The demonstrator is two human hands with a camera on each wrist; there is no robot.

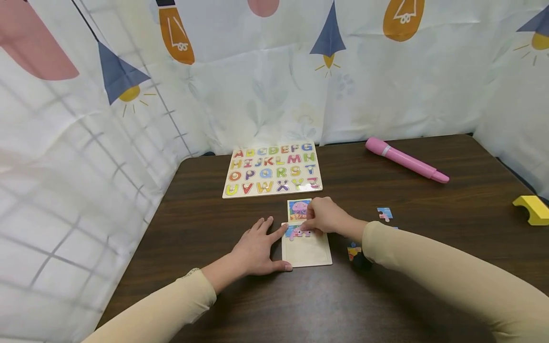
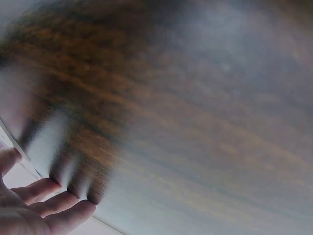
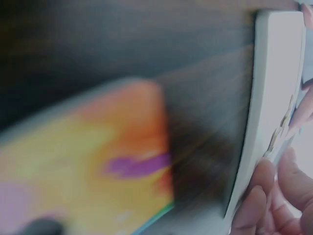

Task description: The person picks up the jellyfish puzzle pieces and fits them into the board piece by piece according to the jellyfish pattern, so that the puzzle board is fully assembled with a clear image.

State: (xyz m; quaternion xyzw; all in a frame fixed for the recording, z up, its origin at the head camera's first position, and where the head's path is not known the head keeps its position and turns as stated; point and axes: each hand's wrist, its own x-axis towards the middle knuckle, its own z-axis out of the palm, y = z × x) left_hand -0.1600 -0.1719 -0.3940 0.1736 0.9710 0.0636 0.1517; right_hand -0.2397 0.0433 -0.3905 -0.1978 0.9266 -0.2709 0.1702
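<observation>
A light wooden puzzle tray [image 1: 306, 255] lies on the dark table, with pink-and-blue puzzle pieces [image 1: 294, 232] along its top left. My left hand [image 1: 255, 247] rests at the tray's left side with fingers spread; in the left wrist view its fingers [image 2: 63, 210] extend by the pale edge. Over the tray's upper right, my right hand [image 1: 328, 215] has thumb and forefinger together at a puzzle piece, mostly hidden by the fingers. Just behind the tray, a jellyfish picture [image 1: 296, 208] is partly covered by that hand. The right wrist view shows curled fingers [image 3: 261, 178] at the tray surface.
Loose puzzle pieces [image 1: 385, 214] lie right of the tray, one orange-yellow [image 1: 353, 252] beside the right sleeve. An alphabet board [image 1: 272, 170] stands behind. A pink marker-shaped stick [image 1: 407, 161] lies at the back right, and a yellow arch block [image 1: 533, 209] at the right edge.
</observation>
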